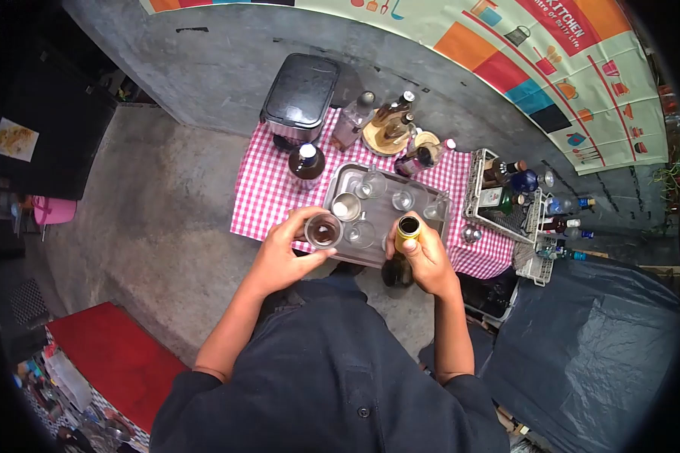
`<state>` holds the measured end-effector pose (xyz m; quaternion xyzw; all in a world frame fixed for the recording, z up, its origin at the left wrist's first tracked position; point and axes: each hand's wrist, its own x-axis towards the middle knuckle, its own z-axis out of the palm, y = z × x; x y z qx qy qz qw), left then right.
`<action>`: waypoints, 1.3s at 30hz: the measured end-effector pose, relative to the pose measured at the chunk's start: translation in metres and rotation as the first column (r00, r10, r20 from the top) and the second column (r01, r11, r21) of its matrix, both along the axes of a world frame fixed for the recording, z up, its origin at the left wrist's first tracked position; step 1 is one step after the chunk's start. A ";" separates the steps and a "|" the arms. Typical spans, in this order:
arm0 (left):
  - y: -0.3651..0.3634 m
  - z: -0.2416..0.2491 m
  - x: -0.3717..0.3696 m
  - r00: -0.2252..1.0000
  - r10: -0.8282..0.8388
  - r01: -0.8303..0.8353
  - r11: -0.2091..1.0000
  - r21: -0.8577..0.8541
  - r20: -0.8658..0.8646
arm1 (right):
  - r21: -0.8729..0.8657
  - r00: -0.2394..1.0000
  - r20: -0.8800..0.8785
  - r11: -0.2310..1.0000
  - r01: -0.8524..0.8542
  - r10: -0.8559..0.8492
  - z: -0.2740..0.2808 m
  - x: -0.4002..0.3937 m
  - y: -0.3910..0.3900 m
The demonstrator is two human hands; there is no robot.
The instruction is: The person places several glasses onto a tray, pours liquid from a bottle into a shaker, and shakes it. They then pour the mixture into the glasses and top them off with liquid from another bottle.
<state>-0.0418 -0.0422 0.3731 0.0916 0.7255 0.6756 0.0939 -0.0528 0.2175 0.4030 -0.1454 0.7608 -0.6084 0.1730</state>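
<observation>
My left hand is wrapped round a clear glass with some dark liquid in it, held over the near edge of the tray. In my right hand is a dark bottle with a yellow neck, upright and uncapped, its mouth facing up. Between and beyond my hands lies a grey tray bearing several clear glasses and a metal cup. The glass and the bottle are apart from each other.
A pink checked cloth covers the table. On it stand a black-lidded bin, a dark bottle, several bottles along the wall and a wire basket of bottles. A red-topped surface is at lower left.
</observation>
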 end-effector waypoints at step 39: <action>-0.156 -0.036 -0.025 0.987 0.151 -0.148 0.987 -0.057 0.047 | 0.124 0.942 -0.335 0.991 0.049 -0.005 -0.116 -0.065 -0.206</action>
